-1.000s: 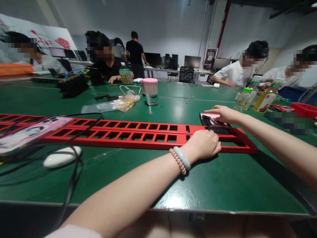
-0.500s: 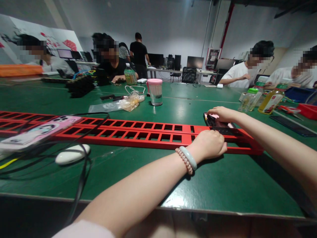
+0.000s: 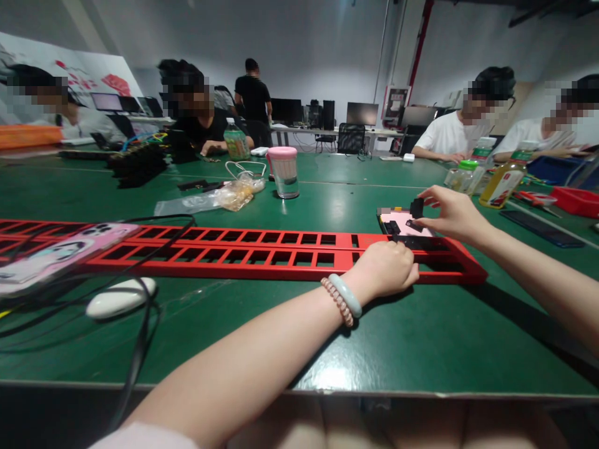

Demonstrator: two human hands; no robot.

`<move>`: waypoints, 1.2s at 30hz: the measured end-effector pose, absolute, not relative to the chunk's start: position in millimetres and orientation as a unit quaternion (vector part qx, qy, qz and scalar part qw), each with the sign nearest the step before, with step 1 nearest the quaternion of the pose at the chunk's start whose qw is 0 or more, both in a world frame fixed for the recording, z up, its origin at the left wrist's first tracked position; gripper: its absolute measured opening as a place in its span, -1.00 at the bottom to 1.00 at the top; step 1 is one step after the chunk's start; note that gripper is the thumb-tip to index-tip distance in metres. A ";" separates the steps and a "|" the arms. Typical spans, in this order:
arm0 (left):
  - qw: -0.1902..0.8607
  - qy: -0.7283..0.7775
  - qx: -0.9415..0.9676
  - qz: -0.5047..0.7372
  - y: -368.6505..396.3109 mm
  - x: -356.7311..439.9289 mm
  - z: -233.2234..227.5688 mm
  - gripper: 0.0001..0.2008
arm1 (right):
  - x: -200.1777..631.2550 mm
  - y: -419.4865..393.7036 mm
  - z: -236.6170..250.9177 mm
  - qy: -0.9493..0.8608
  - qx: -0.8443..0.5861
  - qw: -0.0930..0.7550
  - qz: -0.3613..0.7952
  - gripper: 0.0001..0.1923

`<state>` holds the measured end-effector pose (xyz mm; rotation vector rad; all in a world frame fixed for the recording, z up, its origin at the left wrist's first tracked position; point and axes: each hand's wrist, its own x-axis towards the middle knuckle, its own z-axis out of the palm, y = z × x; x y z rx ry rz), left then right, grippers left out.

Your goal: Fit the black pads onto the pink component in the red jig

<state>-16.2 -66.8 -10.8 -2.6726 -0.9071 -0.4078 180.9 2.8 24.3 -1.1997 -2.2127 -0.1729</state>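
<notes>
A long red slotted frame [image 3: 224, 267] lies across the green table in front of me. My left hand [image 3: 389, 267], with a bracelet and a bangle at the wrist, rests closed over its right part. Its fingertips are hidden, so what they grip cannot be made out. Just beyond them, a black strip [image 3: 423, 243] sits in the frame. My right hand [image 3: 453, 209] pinches a small black part [image 3: 416, 208] between thumb and fingers. That part is raised over the right side of a shallow pink-bottomed tray [image 3: 407, 217], where several small black parts lie.
On the left are a phone in a pink case [image 3: 70, 252], a white mouse [image 3: 121, 298] and black cables [image 3: 140, 337]. Behind the frame stand a pink-lidded cup [image 3: 284, 174] and a plastic bag [image 3: 201, 201]. Bottles [image 3: 503, 184] and a dark phone [image 3: 540, 228] are at right. Several people sit opposite.
My right hand has lifted and moved right out of the tray, now with a small black part in its fingers. My left hand keeps its place on the frame. The view has shifted slightly.
</notes>
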 end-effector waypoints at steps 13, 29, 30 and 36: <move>0.143 -0.312 -0.929 -0.137 -63.3 -14.2 -5.3 -0.66 | 173.6 -54.6 -10.1 -0.792 -0.448 0.414 0.030 -0.60; 0.141 -0.233 -0.959 -0.084 -52.8 -33.9 11.4 -0.66 | 179.1 -49.9 -11.1 -0.821 -0.411 0.390 0.074 -0.65; 0.140 -0.226 -0.961 -0.079 -52.3 -35.2 12.6 -0.66 | 179.1 -49.9 -11.2 -0.826 -0.406 0.384 0.072 -0.65; 0.138 -0.211 -0.963 -0.092 -50.1 -38.2 13.7 -0.69 | 176.2 -52.6 -11.6 -0.851 -0.369 0.369 0.052 -0.59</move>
